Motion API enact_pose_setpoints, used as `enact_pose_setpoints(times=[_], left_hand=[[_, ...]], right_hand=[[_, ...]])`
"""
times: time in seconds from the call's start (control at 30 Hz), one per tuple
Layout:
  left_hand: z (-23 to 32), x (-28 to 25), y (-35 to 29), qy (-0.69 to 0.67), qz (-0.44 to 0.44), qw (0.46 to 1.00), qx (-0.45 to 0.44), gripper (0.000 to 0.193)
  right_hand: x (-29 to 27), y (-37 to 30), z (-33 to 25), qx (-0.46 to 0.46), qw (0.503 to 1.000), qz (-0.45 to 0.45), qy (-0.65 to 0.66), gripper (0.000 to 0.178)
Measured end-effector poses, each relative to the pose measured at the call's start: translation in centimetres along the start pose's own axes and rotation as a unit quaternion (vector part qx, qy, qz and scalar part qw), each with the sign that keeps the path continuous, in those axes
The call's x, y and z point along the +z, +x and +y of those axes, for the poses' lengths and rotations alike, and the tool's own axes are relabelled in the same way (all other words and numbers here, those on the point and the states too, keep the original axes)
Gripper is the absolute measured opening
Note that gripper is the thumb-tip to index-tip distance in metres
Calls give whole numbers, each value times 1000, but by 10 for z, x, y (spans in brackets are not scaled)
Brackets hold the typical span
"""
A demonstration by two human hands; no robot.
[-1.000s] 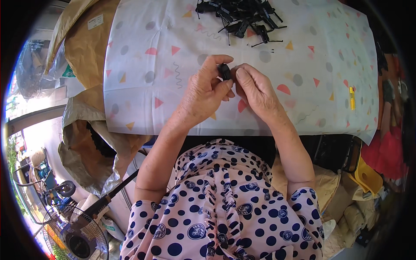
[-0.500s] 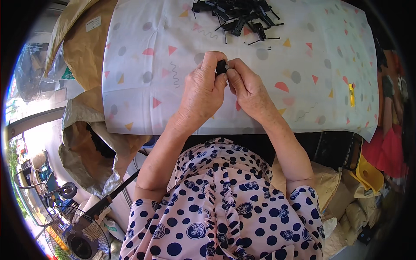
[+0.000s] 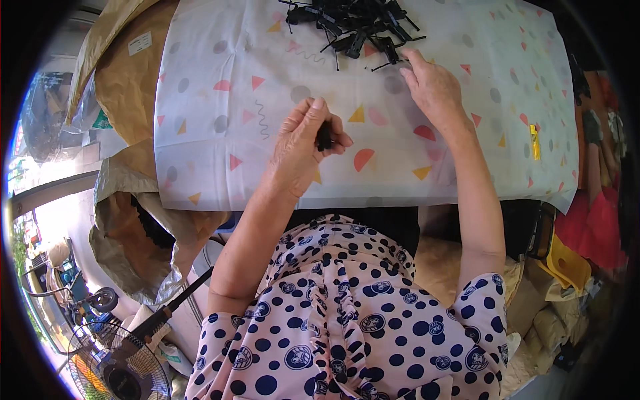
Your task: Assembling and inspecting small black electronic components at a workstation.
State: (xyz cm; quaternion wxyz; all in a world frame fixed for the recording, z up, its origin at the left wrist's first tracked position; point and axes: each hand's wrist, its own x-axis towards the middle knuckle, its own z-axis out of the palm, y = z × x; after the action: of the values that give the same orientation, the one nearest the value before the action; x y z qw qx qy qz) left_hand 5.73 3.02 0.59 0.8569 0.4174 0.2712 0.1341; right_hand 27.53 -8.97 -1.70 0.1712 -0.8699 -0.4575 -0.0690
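Note:
In my left hand (image 3: 297, 147) is a small black plastic part (image 3: 325, 136), with the fingers curled round it and the thumb on top; most of its shape is hidden. It is held above the near-middle of the tablecloth. My right hand (image 3: 435, 90) reaches to the right edge of a pile of black plastic parts with thin stalks (image 3: 360, 30). Its index finger is stretched out beside one stalk, the thumb lies apart below, and nothing shows between them.
The table has a pale cloth (image 3: 220, 167) with coloured shapes. A yellow tube-like object (image 3: 535, 142) lies at the right. Left of the table stand an opened brown paper sack (image 3: 127, 233) and a large paper bag (image 3: 127, 80). A fan (image 3: 120, 373) is at lower left.
My hands were together on the small black part. My right hand has let go and moved away to the right, up to the pile; my left hand has kept the part and lowered slightly.

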Motion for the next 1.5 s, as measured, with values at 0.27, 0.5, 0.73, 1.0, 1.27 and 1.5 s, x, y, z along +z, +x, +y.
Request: enact_pose_setpoints(times=[0.27,0.5,0.73,1.0,1.27,1.5], left_hand=[[-8,8,5,-9,-65,998,-22,23],[-4,26,15,142,-76,985,67,66],[-5,23,6,97,-67,990,76,54],[-7,21,0,199,0,970,136,39],[-13,17,2,363,-31,904,225,31],[-10,26,-2,426,20,869,252,30]], right_hand=[[-4,-24,-22,47,962,33,266,10],[-29,-55,-66,51,876,-110,467,9],[-30,-70,-78,61,848,-126,511,17],[-50,-74,-91,108,862,-89,487,21],[-36,-62,-93,26,879,-84,469,16],[-39,-59,-96,62,877,-143,455,15]])
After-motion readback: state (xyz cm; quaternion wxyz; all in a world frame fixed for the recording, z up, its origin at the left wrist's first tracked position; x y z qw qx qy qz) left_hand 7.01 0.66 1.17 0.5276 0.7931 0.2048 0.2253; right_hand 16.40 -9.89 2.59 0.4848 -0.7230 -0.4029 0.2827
